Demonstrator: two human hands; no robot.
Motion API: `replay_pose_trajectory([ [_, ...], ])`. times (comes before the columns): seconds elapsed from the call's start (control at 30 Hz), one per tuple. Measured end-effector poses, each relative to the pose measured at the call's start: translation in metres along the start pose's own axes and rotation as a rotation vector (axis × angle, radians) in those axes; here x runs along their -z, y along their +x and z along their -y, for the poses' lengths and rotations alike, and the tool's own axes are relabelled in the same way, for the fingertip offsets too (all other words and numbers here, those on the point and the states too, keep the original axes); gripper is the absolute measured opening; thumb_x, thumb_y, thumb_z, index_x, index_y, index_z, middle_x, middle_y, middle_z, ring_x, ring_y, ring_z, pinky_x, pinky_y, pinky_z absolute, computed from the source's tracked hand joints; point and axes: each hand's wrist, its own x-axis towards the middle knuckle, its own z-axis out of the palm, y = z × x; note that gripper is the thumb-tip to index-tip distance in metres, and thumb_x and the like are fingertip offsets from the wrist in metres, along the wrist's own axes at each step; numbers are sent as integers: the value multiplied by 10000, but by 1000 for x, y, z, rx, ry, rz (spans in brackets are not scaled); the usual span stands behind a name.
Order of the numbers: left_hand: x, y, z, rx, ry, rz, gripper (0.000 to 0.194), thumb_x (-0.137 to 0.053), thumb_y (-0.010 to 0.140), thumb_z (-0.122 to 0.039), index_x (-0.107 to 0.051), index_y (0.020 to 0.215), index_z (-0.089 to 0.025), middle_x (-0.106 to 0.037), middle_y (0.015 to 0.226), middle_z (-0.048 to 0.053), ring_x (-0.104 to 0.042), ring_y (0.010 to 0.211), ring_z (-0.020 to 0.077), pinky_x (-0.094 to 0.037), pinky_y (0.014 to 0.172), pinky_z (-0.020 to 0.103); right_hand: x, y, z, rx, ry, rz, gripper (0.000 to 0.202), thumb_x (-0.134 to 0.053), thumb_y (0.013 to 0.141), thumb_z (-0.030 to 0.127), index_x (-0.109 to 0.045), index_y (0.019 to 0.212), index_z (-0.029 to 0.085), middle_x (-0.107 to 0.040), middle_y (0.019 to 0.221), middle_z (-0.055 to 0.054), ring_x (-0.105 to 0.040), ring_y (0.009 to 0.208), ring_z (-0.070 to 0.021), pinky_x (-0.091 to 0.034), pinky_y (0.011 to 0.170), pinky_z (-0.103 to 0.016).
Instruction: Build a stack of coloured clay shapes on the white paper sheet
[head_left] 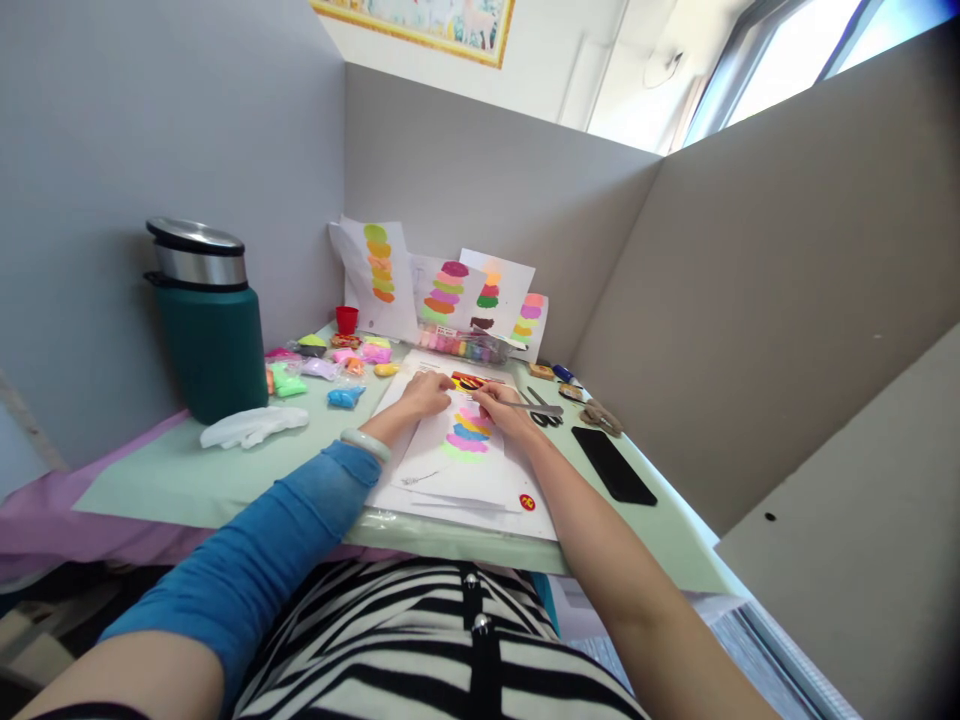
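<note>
My right hand (501,404) is closed around a slim grey metal tool (544,408). The tool's broad end sticks out to the right past my knuckles; its working tip is too small to make out. My left hand (429,394) lies at the upper left of a white paper (450,472), fingers curled together. Whatever those fingers hold is hidden. Between both hands shows a red, yellow and black printed patch (472,383). Just below them, the paper carries stacked strokes of pink, yellow, blue, purple and green (470,433).
Left are a teal bottle (214,345), a white crumpled tissue or glove (253,427), a blue clay-like packet (346,397) and a red cup (346,320). Right are black scissors (546,418) and a black phone (613,466). Painted sheets (450,292) lean behind; grey partitions (495,150) surround the desk.
</note>
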Motion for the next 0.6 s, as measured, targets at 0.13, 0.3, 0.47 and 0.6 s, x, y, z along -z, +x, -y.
replay_pose_trajectory([
  [0.13,0,1,1,-43,12,-2,263,-569,762,-360,-742,920,-240,-690,988,55,-556,1020,261,-404,907,324,-2,0,2,-8,-3,16,259,-564,754,419,-561,644,185,-547,539,10,-475,511,-118,-357,504,-249],
  [0.3,-6,3,2,-131,-26,7,218,-609,736,-350,-755,865,-254,-701,948,35,-558,1005,239,-394,918,302,-1,-2,7,-21,18,31,287,-581,757,416,-549,590,185,-535,530,3,-457,497,-111,-347,491,-254],
  [0.47,-8,3,0,-146,-32,-63,205,-617,735,-346,-749,870,-266,-697,946,27,-542,1033,235,-367,955,316,2,-5,13,18,102,89,342,-576,774,445,-537,551,189,-504,511,0,-442,489,-109,-354,478,-258],
  [0.6,-3,0,-5,-168,-42,-74,202,-613,754,-378,-747,856,-265,-692,958,29,-541,1034,230,-372,943,314,1,-6,13,5,131,140,386,-579,771,473,-511,520,188,-498,506,-1,-434,481,-99,-355,468,-247],
])
